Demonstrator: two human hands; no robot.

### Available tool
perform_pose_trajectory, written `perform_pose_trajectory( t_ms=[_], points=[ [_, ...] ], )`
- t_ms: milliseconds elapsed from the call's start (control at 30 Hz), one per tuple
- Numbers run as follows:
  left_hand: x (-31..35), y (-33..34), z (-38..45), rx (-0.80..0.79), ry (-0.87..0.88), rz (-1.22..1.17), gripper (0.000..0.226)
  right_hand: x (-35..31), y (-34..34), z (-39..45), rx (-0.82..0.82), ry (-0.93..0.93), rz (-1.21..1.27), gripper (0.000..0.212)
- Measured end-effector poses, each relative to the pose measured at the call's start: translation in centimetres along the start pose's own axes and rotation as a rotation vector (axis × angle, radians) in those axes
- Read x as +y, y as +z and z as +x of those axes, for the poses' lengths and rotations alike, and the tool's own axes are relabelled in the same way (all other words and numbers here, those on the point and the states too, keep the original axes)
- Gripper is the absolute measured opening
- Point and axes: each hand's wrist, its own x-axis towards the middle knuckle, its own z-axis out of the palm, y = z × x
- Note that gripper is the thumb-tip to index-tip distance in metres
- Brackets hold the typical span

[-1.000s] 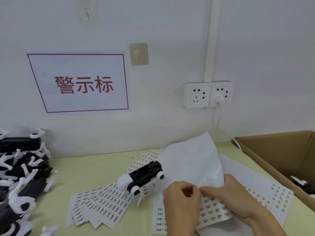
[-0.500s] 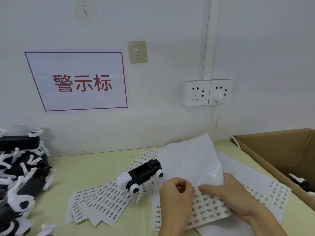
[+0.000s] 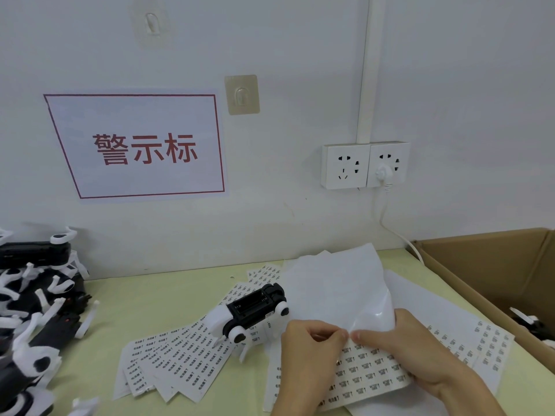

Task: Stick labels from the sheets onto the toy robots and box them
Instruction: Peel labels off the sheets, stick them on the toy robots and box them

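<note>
Head view, lower centre of the frame: both hands work at one label sheet (image 3: 365,376) lying on the counter (image 3: 168,298). The left hand (image 3: 309,355) has thumb and forefinger pinched together at the sheet's upper edge; whether a label is already between them cannot be told. The right hand (image 3: 411,352) meets it fingertip to fingertip and grips the folded-back white backing paper (image 3: 336,289). Judged step: peeling one label free. The next move calls for carrying that label to the toy robot (image 3: 255,313), which lies just left of the hands on a fan of further label sheets (image 3: 177,358). More toy robots (image 3: 33,319) are heaped at the left edge. A cardboard box (image 3: 486,274) stands open at the right edge with a toy partly visible inside. On the white wall behind: a red-bordered sign (image 3: 138,145) at upper left, two adhesive hooks, twin sockets (image 3: 365,165) with one plug inserted.
</note>
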Motion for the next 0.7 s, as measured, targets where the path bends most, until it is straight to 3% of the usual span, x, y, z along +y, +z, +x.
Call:
perform_pose_trajectory(
  t_ms=[133,267,700],
  points=[
    [-0.07,-0.04,0.14,-0.01,0.01,0.01,0.016,0.16,-0.14,-0.04,-0.008,-0.001,0.0,0.042],
    [-0.29,0.05,0.28,-0.022,0.033,0.04,0.018,0.36,-0.36,0.04,-0.008,0.008,-0.009,0.024],
    [-0.06,-0.3,0.37,-0.056,0.026,0.058,0.018,-0.01,-0.16,-0.27,0.004,0.01,-0.027,0.029]
  ],
)
